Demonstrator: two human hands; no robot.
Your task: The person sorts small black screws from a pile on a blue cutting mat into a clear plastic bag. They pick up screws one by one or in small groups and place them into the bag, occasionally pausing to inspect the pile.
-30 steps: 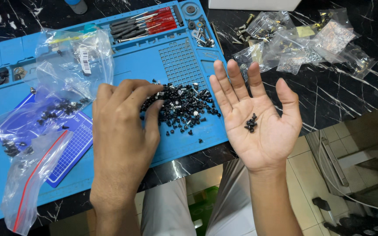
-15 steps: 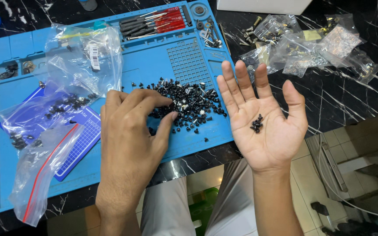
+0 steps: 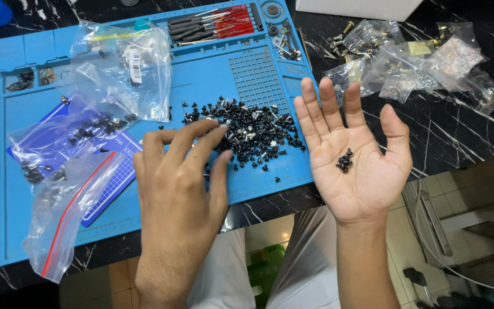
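A row of red-handled screwdrivers [image 3: 212, 23] lies at the blue work mat's [image 3: 201, 74] top edge. Clear plastic bags [image 3: 115, 68] sprawl across its left side — more bags of hardware [image 3: 413, 63] sit on the black marble tabletop [image 3: 464, 137].

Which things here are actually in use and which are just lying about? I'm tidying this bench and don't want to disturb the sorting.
In use:
left hand, fingers over the pile
pile of small black screws on the blue mat
right hand, palm up
few black screws in the palm

Lying about:
red-handled screwdrivers
clear bags on the mat
bags of hardware on the dark table
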